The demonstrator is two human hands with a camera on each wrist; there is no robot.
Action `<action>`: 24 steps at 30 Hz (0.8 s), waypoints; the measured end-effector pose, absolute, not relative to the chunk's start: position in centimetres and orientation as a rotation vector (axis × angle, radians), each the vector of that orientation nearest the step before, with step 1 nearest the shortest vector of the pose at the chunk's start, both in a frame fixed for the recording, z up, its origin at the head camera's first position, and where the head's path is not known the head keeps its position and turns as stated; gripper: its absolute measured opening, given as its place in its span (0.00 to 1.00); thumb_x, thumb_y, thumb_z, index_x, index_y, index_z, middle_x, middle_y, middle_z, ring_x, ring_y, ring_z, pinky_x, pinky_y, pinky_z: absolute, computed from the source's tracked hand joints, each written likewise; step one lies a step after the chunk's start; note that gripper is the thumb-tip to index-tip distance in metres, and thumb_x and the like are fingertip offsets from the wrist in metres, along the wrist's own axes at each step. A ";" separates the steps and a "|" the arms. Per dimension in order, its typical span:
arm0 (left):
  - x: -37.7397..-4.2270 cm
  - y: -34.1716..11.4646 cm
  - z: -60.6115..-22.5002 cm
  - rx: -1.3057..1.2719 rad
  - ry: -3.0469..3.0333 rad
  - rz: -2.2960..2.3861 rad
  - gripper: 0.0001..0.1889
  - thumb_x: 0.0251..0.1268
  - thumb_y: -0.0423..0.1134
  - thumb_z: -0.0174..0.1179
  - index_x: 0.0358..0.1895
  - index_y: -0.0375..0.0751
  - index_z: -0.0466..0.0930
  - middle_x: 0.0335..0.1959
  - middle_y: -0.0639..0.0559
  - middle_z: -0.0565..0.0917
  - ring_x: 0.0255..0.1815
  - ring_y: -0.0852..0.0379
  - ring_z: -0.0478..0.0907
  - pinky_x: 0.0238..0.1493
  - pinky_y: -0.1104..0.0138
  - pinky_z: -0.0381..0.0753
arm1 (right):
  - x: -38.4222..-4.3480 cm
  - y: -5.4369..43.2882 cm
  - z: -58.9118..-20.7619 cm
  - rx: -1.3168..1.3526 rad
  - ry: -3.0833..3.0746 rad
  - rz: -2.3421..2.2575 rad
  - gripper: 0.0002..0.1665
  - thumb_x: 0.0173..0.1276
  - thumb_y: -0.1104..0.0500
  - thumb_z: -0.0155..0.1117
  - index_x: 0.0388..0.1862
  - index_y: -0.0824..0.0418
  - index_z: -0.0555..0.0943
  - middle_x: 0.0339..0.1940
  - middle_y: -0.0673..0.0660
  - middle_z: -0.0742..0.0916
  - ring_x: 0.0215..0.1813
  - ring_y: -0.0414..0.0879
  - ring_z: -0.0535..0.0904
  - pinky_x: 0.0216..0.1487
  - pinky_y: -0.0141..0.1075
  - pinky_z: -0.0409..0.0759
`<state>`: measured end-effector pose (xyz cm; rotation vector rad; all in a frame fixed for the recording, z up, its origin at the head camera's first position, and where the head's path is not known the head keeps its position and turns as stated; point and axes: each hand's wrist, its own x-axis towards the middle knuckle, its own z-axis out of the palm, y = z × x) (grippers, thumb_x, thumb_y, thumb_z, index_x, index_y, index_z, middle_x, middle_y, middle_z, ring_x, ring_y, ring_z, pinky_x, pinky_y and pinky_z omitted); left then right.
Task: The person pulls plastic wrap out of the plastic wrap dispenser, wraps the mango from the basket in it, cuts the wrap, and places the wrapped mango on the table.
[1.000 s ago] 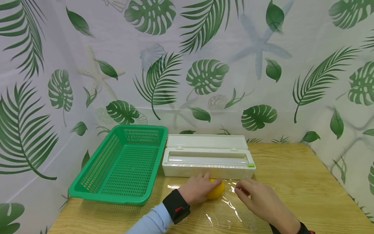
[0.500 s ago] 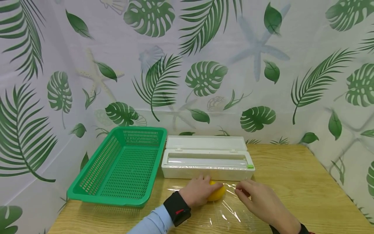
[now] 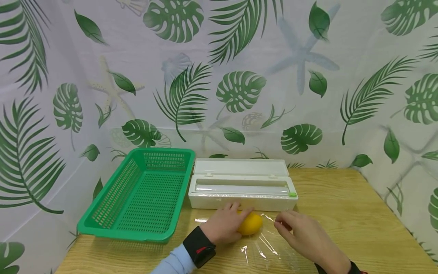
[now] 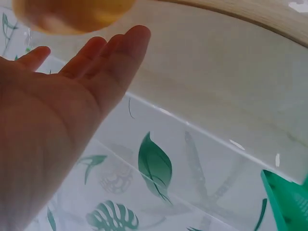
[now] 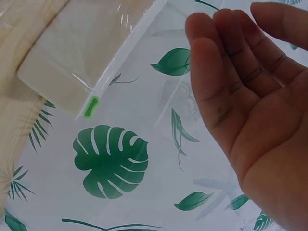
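Observation:
A smooth, oval yellow fruit [image 3: 251, 223] lies on clear plastic wrap [image 3: 265, 247] spread over the table in front of the white wrap dispenser. My left hand [image 3: 222, 224] is at the fruit's left side, with nearly straight fingers. In the left wrist view the fruit [image 4: 72, 14] shows beyond the fingertips, and the fingers are not wrapped round it. To the right of the fruit, my right hand [image 3: 302, 232] hovers by the film with loosely bent fingers. The right wrist view shows nothing between the fingers of that hand [image 5: 255, 96].
The white wrap dispenser [image 3: 239, 203] stands behind the hands, its lid [image 3: 241, 167] raised and a roll inside. A green slider [image 3: 292, 194] sits at its right end. On the left is a green plastic basket [image 3: 137, 235]. A leaf-patterned cloth [image 3: 239, 129] hangs behind the table.
My left hand has shifted slightly left and its thumb no longer lies over the fruit, so more of the fruit shows. My right hand has stayed almost still.

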<state>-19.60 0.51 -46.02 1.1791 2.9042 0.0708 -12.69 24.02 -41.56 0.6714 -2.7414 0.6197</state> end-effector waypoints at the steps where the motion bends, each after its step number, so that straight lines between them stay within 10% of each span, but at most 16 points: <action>1: -19.6 0.2 -46.0 1.161 2.906 0.101 0.41 0.59 0.49 0.69 0.75 0.57 0.59 0.65 0.42 0.72 0.62 0.45 0.73 0.57 0.55 0.79 | -12.7 24.0 -41.6 0.681 -2.737 0.618 0.08 0.67 0.61 0.67 0.32 0.47 0.80 0.28 0.35 0.79 0.30 0.26 0.71 0.30 0.28 0.76; 24: -14.9 -5.9 -44.7 0.782 2.920 0.033 0.28 0.51 0.43 0.72 0.56 0.44 0.73 0.45 0.41 0.77 0.43 0.44 0.76 0.32 0.58 0.80 | -14.1 20.7 -43.2 0.827 -2.726 0.603 0.20 0.64 0.63 0.71 0.55 0.59 0.81 0.48 0.52 0.83 0.50 0.47 0.80 0.48 0.42 0.82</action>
